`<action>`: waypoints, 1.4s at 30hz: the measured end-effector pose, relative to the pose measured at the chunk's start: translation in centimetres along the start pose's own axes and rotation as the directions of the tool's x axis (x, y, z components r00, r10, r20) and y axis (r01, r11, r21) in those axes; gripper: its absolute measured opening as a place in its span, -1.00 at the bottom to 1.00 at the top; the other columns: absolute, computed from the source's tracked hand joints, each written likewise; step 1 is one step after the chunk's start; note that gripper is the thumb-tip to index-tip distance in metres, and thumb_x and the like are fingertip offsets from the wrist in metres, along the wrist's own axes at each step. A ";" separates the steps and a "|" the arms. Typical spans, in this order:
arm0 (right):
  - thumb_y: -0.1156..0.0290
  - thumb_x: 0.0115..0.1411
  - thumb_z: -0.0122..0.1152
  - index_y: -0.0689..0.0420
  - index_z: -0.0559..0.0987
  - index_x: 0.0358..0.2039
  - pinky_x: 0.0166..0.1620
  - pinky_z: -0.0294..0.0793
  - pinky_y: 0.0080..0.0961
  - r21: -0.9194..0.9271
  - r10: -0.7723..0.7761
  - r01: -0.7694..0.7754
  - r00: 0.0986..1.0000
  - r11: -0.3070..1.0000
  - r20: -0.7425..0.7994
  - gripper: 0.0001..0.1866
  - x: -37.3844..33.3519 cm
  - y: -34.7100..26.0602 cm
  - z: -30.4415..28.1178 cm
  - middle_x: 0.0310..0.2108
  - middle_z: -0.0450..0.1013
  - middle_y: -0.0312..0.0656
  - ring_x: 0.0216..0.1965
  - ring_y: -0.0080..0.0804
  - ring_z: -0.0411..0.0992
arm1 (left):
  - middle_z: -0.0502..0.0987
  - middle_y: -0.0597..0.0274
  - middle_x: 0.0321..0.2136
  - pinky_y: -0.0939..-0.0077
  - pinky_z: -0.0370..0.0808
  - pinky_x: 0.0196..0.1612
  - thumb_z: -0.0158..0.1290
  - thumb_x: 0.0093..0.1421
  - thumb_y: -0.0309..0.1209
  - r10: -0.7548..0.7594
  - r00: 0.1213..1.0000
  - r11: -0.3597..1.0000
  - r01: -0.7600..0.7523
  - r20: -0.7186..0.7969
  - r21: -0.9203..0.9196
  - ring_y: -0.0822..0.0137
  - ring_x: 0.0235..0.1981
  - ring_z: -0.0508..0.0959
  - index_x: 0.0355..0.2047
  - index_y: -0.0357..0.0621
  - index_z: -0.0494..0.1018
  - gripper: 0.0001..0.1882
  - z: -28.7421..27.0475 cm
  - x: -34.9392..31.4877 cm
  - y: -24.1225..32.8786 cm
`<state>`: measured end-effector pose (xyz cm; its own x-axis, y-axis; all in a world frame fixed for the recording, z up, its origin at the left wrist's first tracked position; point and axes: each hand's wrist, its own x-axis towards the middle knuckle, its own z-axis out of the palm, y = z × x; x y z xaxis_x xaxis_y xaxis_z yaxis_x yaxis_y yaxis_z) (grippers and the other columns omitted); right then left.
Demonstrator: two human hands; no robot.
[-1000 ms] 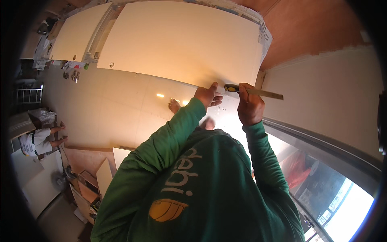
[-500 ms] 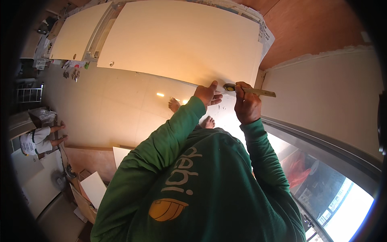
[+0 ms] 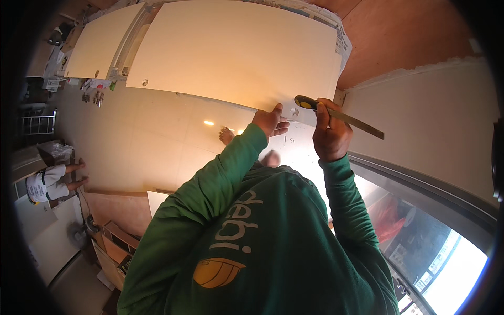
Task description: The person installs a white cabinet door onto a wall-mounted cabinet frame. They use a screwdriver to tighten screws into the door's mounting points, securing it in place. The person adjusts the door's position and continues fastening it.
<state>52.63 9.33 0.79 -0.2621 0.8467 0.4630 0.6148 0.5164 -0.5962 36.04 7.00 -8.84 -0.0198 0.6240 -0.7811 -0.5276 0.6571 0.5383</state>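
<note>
Tool (image 3: 362,125) sits in your right hand (image 3: 332,134), above and to the right of the board's near edge, its blade slanting down toward the pale wall (image 3: 425,105). Your right fingers are clamped on it around the point where the black and yellow handle (image 3: 305,102) meets the long flat blade, and the handle's end points left over the board (image 3: 231,52). Just below that end, a round hole (image 3: 294,112) shows near the board's edge. Your left hand (image 3: 269,123) is at the same edge, just left of the hole, with thumb and fingers apart; you cannot tell from this view whether they press on the board. Another round hole (image 3: 145,83) lies near the board's lower left corner. Printed paper (image 3: 344,50) sticks out past its right end. To the left, a smaller board (image 3: 102,42) lies apart from it across a narrow gap. Below your arms, one bare foot (image 3: 227,136) stands on the pale floor (image 3: 157,121), and your other foot (image 3: 271,158) is blurred. At far left, well apart from you, another person (image 3: 47,184) in light clothes has both legs stretched toward the floor's middle.
</note>
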 end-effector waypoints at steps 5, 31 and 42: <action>0.50 0.34 0.27 0.27 0.65 -0.20 -0.24 0.64 -0.30 0.014 -0.002 0.001 0.999 1.000 0.034 -0.89 0.3 0.8 0.8 -0.26 0.65 -0.01 -0.31 -0.07 0.65 | 0.60 -0.20 0.01 0.25 0.75 -0.05 0.01 0.50 -0.07 0.015 1.000 0.999 -0.015 -0.008 0.030 0.14 -0.12 0.68 0.16 -0.44 0.34 -0.42 0.1 -0.1 0.1; 0.50 0.32 0.29 0.27 0.66 -0.23 -0.22 0.64 -0.27 0.000 -0.035 0.035 0.999 0.999 0.008 -0.90 -0.7 1.1 1.1 -0.26 0.64 0.02 -0.29 -0.01 0.65 | 0.60 -0.12 -0.04 0.21 0.73 -0.01 0.02 0.50 -0.09 0.016 0.999 0.999 -0.014 -0.032 0.036 0.14 -0.11 0.67 0.13 -0.40 0.36 -0.47 0.8 -1.9 0.6; 0.50 0.34 0.27 0.23 0.67 -0.20 -0.20 0.63 -0.29 0.045 -0.033 0.033 0.999 0.998 0.002 -0.90 -0.1 -0.3 0.3 -0.24 0.64 -0.03 -0.28 -0.05 0.65 | 0.59 -0.12 -0.04 0.20 0.74 -0.02 0.04 0.49 -0.09 0.007 1.000 1.000 -0.007 -0.001 -0.027 0.12 -0.12 0.67 0.09 -0.37 0.37 -0.49 -0.2 -0.4 0.0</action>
<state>52.28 9.11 0.76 -0.2836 0.8296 0.4809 0.5720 0.5489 -0.6095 35.84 6.70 -8.62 -0.0243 0.6286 -0.7774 -0.5505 0.6406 0.5353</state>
